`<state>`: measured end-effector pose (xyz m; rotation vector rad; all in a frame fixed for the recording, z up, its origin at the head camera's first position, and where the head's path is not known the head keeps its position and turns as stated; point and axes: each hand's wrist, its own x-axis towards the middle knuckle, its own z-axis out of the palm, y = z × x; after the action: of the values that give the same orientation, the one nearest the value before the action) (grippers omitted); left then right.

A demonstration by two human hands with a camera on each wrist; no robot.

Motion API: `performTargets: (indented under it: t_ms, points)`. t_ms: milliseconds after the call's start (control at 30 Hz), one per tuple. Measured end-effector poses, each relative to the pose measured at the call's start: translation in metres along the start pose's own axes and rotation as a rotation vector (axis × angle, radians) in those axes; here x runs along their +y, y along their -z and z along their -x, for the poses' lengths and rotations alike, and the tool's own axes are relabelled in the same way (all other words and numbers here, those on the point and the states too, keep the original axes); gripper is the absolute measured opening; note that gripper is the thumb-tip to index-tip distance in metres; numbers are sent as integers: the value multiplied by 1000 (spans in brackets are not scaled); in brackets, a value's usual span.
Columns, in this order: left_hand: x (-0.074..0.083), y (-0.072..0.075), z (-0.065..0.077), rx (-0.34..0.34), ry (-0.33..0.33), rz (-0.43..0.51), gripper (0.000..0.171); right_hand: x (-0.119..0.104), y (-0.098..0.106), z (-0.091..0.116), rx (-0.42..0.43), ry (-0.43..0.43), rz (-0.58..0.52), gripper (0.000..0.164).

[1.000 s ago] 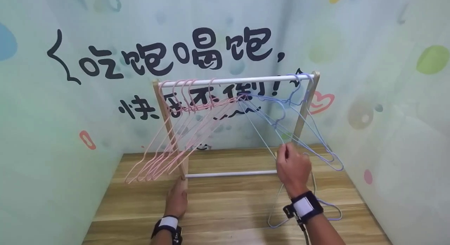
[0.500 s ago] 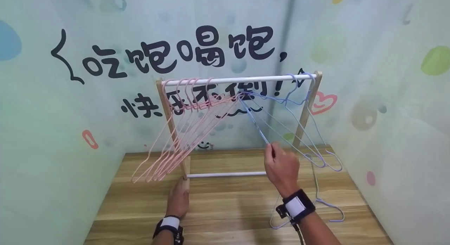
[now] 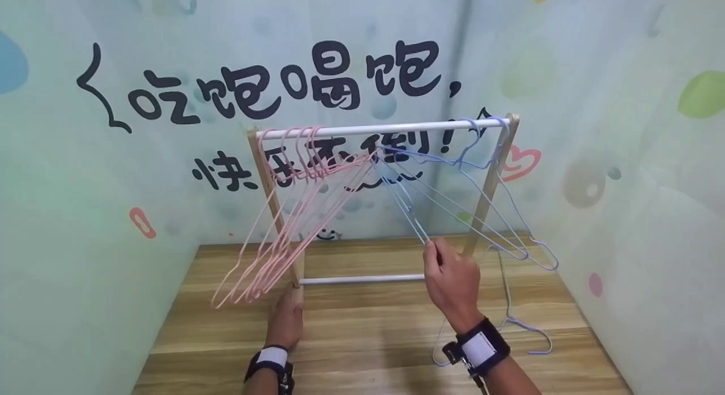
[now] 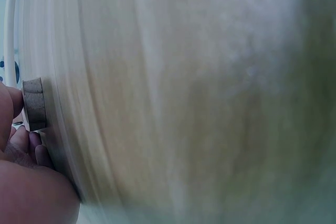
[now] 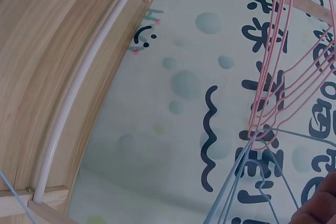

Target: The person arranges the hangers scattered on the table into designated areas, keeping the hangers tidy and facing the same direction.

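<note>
A small clothes rack has a white top rail (image 3: pixel 385 127) and wooden posts. Between the thumb and fingers of my left hand (image 3: pixel 285 321) is the rack's left wooden foot (image 4: pixel 34 106). My right hand (image 3: pixel 453 281) grips a light blue wire hanger (image 3: pixel 420 230) at the front, right of the rack's middle. Its far end reaches the tips of the pink hangers (image 5: pixel 268 66), several of which hang bunched at the rail's left end. Two blue hangers (image 3: pixel 430 157) hang by their hooks at the rail's right end, their left tips meeting the pink ones.
Another blue hanger (image 3: pixel 508 293) lies on the wooden tabletop (image 3: pixel 362 327) at the right, partly behind my right forearm. A white lower bar (image 3: pixel 362 280) joins the rack's feet. Printed walls (image 3: pixel 634 213) close in the back and both sides.
My right hand has moved left and slightly down with the blue hanger, whose hook has swung left. The rightmost pink hook has slid left along the rail. My left hand stays at the foot.
</note>
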<state>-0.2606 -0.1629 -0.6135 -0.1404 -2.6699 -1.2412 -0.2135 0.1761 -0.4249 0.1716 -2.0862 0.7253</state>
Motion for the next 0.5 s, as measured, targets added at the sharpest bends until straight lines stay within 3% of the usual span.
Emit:
performTargets:
  t_ms: [267, 500]
  points:
    - [-4, 1, 4, 15, -10, 24, 61, -5, -2, -10, -51, -72, 12, 40]
    - [-6, 4, 4, 2, 18, 31, 61, 2, 19, -27, -29, -151, 62, 41]
